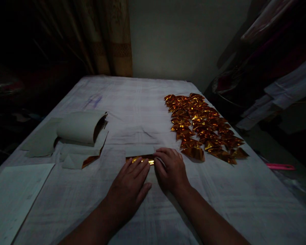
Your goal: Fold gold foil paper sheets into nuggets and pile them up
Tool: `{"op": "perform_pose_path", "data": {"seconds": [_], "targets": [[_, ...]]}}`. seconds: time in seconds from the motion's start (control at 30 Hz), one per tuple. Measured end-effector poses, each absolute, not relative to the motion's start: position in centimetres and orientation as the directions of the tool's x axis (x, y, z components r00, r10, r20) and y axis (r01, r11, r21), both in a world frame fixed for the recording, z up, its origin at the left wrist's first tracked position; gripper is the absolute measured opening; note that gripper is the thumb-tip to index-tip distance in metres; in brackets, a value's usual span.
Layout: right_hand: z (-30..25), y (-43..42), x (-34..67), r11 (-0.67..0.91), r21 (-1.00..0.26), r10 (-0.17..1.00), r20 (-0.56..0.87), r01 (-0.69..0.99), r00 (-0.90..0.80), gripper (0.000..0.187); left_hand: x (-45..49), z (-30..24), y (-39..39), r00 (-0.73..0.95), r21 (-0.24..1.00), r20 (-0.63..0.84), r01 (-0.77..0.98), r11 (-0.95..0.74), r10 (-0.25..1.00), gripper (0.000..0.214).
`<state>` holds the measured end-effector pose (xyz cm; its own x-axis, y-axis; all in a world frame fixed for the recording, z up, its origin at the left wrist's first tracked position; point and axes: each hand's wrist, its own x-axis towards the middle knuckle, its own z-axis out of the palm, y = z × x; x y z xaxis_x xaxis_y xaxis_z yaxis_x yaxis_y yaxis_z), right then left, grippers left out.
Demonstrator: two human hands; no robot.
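Observation:
A small sheet of gold foil paper (140,151) lies on the cloth-covered table in front of me, pale side up. Its near edge is turned over into a shiny gold strip. My left hand (129,182) lies flat, fingers stretched out over the left part of that strip. At the sheet's right end, my right hand (170,168) has its fingers curled, with thumb and forefinger closed on the edge. Rows of folded gold foil pieces (200,126) stand to the right, beyond my right hand.
Left of my hands lies a stack of pale-backed foil sheets (78,127), some curling up. A white printed paper (17,194) rests at the near left. A curtain (112,44) and a wall (181,41) rise behind the table. Something pink (280,166) shows beyond the right edge.

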<state>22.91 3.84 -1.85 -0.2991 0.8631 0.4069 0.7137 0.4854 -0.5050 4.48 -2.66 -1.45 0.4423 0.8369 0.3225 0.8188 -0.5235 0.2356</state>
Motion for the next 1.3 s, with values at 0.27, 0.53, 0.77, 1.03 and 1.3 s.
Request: {"op": "perform_pose_path", "data": {"seconds": [0.27,0.53,0.77,1.03,1.3], "targets": [[-1.5,2.8,22.8,0.581,-0.27,0.806,0.322,0.767,-0.497,0.034,4.5,-1.3,-2.6,0.451,0.228,0.315,0.818,-0.528,0.835,0.046],[-1.2,1.5,23.5,0.594,-0.191,0.803,0.191,0.781,-0.564,0.051,4.4,-1.3,-2.4,0.458,0.22,0.317,0.816,-0.534,0.83,0.047],[-0.9,0.3,24.1,0.562,-0.168,0.826,0.167,0.81,-0.539,0.056,4.4,-1.0,-2.3,0.477,0.214,0.316,0.806,-0.552,0.82,0.047],[-1.3,0.1,24.4,0.455,-0.119,0.889,0.115,0.882,-0.443,0.058,4.7,-1.5,-2.2,0.423,0.226,0.346,0.829,-0.512,0.837,0.04],[-0.3,1.3,23.6,0.532,-0.157,0.844,0.021,0.832,-0.536,0.054,4.8,-1.2,-1.9,0.437,0.245,0.334,0.815,-0.525,0.835,0.043]]}}
